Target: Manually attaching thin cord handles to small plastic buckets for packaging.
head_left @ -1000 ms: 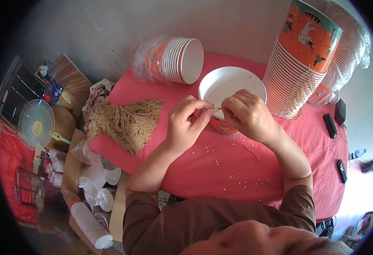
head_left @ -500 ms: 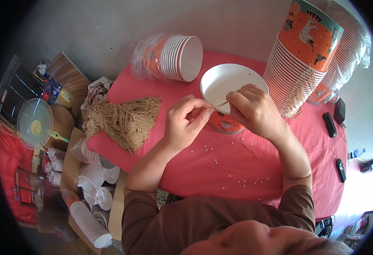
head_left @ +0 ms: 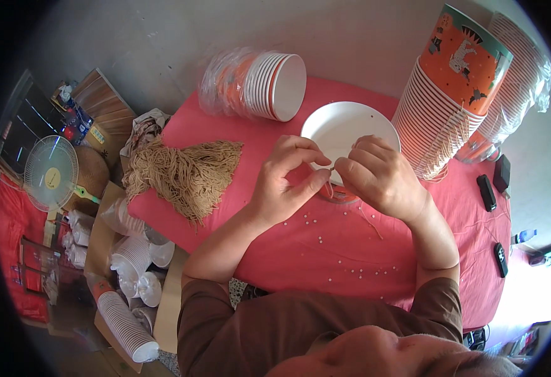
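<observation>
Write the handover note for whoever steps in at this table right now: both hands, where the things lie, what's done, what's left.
Left hand and right hand: fingertips pinched together on a thin tan string, over an orange paper cup lying on the pink tablecloth.
White paper bowl just behind the hands.
Bundle of tan strings lies left; tall stack of orange printed cups stands right.
Small white dots lie scattered on the cloth.
Done: hard to tell.
Left: the string is still in the fingers.

Single head-worn fisheye view, aimed steeply down at the red counter (head_left: 351, 251); hands (head_left: 288, 182) are seen close, near frame centre.
</observation>
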`<state>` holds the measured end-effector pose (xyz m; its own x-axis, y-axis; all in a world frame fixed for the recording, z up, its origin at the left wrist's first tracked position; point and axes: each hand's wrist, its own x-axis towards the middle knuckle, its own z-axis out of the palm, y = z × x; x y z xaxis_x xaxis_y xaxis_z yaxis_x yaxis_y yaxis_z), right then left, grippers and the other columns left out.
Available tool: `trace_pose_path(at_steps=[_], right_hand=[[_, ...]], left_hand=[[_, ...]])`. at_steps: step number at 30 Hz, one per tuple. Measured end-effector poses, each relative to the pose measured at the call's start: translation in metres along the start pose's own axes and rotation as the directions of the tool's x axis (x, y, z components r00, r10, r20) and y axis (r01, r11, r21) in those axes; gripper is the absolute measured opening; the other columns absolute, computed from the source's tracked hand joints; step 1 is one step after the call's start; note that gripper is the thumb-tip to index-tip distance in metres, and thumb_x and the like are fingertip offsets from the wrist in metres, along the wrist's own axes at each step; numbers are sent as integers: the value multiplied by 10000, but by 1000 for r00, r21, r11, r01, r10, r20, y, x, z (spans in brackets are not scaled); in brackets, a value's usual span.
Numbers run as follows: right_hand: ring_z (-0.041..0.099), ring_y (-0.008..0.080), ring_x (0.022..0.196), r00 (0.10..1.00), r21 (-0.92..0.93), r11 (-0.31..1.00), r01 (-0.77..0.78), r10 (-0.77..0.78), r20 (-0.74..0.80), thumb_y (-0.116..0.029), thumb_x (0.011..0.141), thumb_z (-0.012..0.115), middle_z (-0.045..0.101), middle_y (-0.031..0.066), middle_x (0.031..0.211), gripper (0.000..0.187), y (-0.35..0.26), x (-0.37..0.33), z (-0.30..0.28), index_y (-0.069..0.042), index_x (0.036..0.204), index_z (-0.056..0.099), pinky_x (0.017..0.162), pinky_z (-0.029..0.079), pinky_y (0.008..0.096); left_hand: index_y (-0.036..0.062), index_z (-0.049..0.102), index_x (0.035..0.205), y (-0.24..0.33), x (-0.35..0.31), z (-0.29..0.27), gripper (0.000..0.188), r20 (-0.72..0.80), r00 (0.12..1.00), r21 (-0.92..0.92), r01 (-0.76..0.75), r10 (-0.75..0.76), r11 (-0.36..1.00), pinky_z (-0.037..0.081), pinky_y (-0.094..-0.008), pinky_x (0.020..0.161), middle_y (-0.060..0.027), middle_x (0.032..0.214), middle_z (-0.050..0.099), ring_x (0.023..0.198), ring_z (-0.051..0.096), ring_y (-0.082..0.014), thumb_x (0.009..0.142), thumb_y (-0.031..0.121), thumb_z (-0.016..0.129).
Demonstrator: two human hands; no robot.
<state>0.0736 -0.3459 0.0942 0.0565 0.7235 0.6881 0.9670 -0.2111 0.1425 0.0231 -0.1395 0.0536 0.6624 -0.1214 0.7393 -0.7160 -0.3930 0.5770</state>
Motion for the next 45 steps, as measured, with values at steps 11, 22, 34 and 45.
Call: trace_pose_path(at_steps=[11, 22, 34, 45], right_hand=[[626, 237, 744, 999, 41, 998, -51, 51, -4, -132, 721, 704, 571, 45, 763, 257, -2, 1, -3, -38, 946, 619, 746, 536, 380], [616, 224, 735, 993, -75, 997, -24, 15, -117, -144, 707, 655, 561, 39, 764, 229, 0, 1, -18, -47, 912, 627, 747, 527, 381], [597, 246, 635, 917, -160, 958, -236, 165, -363, 21, 739, 719, 593, 61, 718, 173, 16, -2, -48, -47, 865, 623, 592, 451, 368], [599, 229, 598, 901, -134, 944, -302, 236, -365, 25, 761, 721, 611, 61, 697, 154, 22, -4, -46, -48, 856, 625, 550, 454, 347]], left_hand=[[39, 671, 902, -4, -2, 0, 149, -15, 1000, -49, -13, 12, 999, 492, -339, 785, -73, 956, 644, 929, 600, -226, 781, -10, 743], [67, 647, 878, -7, 0, 1, 141, 28, 994, 81, -107, 105, 991, 416, -425, 974, -48, 963, 644, 951, 595, -233, 774, 19, 730], [97, 656, 848, -9, -3, 4, 117, 97, 994, 196, -71, 53, 978, 346, -512, 1063, -16, 986, 614, 987, 583, -219, 770, 73, 741], [69, 666, 865, -13, -2, -2, 107, 208, 978, 114, -53, 28, 992, 345, -487, 1088, -57, 1034, 633, 988, 581, -242, 777, 69, 726]])
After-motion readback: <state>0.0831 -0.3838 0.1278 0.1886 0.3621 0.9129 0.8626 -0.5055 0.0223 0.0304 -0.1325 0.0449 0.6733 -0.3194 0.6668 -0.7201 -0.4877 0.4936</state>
